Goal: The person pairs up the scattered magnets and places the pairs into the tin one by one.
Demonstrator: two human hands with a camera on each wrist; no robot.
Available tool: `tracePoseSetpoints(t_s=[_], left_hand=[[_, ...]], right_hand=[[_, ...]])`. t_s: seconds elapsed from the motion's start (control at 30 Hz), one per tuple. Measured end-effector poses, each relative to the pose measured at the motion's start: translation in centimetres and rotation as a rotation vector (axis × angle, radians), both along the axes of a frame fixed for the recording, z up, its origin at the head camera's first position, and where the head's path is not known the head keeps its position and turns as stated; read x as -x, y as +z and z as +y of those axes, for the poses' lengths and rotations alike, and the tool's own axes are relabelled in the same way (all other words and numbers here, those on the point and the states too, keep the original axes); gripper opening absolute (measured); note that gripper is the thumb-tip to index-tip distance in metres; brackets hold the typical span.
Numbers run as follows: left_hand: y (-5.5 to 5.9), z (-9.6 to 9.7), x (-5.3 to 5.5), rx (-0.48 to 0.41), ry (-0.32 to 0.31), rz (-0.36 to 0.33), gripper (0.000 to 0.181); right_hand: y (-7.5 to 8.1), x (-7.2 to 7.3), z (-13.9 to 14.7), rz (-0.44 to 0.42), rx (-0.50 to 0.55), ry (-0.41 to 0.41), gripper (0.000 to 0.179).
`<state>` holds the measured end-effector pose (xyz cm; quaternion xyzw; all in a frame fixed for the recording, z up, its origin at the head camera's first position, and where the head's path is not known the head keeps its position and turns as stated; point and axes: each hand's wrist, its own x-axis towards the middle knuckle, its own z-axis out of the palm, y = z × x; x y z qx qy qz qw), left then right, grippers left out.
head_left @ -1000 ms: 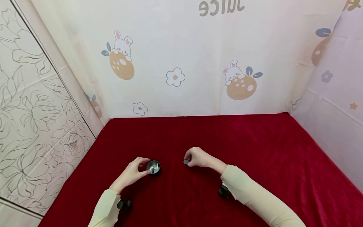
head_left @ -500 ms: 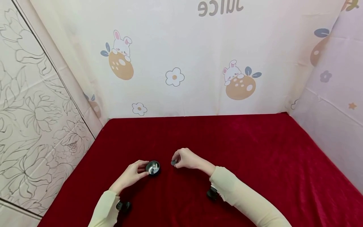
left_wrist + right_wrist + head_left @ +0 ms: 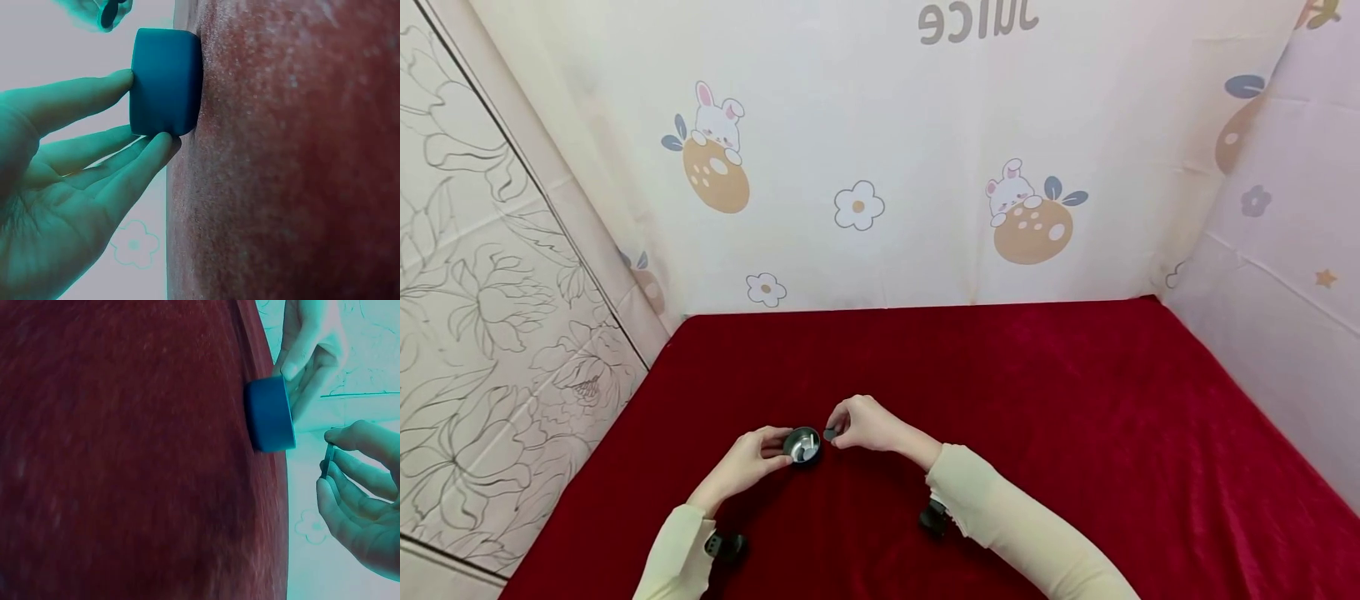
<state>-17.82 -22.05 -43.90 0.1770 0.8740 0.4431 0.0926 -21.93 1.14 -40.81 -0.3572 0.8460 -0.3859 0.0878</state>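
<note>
My left hand (image 3: 747,462) holds a small round dark bowl (image 3: 165,81) on the red cloth, thumb on one side and fingers on the other. The bowl stands upright, its inside shiny and silvery in the head view. A few small light and dark pieces seem to lie in it, too small to make out. Just right of the bowl, my right hand (image 3: 871,423) pinches a thin dark disc (image 3: 328,459) between thumb and fingertips. In the right wrist view the disc is edge-on, raised off the cloth and apart from the bowl.
Red velvety cloth (image 3: 1000,375) covers the table. A white curtain (image 3: 887,125) with rabbits and flowers hangs along its back edge. Another pale curtain stands at the right, and a flower-patterned panel (image 3: 490,300) at the left. Each wrist wears a small black device.
My right hand has moved left with the disc, from well right of the bowl to close beside it. The left fingers have closed in on the bowl, which has barely shifted.
</note>
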Motion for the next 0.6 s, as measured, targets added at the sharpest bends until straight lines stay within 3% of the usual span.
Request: tracePoseSetpoints(t_s=[0.23,0.6], left_hand=[[-0.2,0.1,0.0,-0.007,0.019,-0.028,0.043],[-0.1,0.1,-0.2,-0.002,0.001,0.006,0.043]], right_hand=[[-0.2,-0.3,-1.4,-0.024,0.003,-0.011,0.014],[-0.9,-0.6,-3.2,-0.046,0.052,-0.034,0.015]])
